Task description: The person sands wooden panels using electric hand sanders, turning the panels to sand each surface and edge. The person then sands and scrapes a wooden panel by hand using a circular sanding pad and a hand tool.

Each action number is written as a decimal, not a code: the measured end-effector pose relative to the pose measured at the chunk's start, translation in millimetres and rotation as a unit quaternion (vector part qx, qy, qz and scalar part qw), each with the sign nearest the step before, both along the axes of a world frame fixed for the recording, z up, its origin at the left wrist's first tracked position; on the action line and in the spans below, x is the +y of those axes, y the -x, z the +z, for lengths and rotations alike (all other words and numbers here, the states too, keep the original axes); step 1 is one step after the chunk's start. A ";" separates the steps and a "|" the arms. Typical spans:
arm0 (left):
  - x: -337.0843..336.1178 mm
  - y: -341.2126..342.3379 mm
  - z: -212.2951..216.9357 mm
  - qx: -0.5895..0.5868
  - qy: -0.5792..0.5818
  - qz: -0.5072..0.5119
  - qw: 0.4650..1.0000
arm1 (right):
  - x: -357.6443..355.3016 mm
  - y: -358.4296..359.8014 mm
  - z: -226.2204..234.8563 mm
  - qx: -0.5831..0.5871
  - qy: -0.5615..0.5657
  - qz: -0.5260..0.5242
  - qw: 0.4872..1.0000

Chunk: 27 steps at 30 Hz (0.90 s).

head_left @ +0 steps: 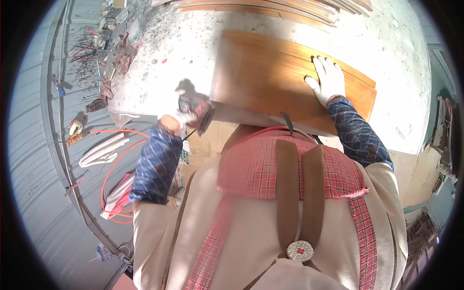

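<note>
A brown wooden panel (263, 72) lies flat on a pale, paint-spotted worktable (169, 67). My right hand (329, 81), in a white glove, rests on the panel's right part with its fingers spread. My left hand (176, 122), gloved too, is wrapped round a hand-held sander (202, 112), dark and reddish and blurred. The sander is tilted, with its flat pad turned toward the panel's near left corner. Whether the pad touches the wood I cannot tell.
Several long wooden strips (270, 8) lie at the table's far edge. Rags and debris (123, 55) line its left side. An orange hose (107, 181) curls on the left, near white cloth (102, 149). Cardboard (205, 142) is below the table's near edge.
</note>
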<state>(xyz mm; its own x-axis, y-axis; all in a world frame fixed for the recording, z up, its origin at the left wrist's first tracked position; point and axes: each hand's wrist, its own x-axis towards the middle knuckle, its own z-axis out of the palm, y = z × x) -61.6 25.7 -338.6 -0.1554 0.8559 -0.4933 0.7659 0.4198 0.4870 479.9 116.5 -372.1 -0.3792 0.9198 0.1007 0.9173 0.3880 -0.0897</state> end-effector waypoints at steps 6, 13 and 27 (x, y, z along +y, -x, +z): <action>10.8 -80.5 33.8 0.200 -0.071 -0.125 0.969 | -2.9 -1.5 5.2 -0.004 0.016 -0.011 1.000; 131.3 -157.0 86.3 0.144 -0.153 -0.104 0.972 | -3.4 1.5 4.2 -0.022 0.020 -0.017 0.999; 49.3 -123.4 63.5 0.163 -0.027 -0.100 0.981 | -0.8 -6.8 17.6 -0.006 0.053 -0.013 0.998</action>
<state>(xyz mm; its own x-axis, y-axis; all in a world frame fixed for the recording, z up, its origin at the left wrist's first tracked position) 61.8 75.0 -275.0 -0.1231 0.9091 -0.3979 0.9495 0.2245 0.2192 486.7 115.8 -354.5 -0.3556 0.9346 -0.0030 0.9283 0.3528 -0.1174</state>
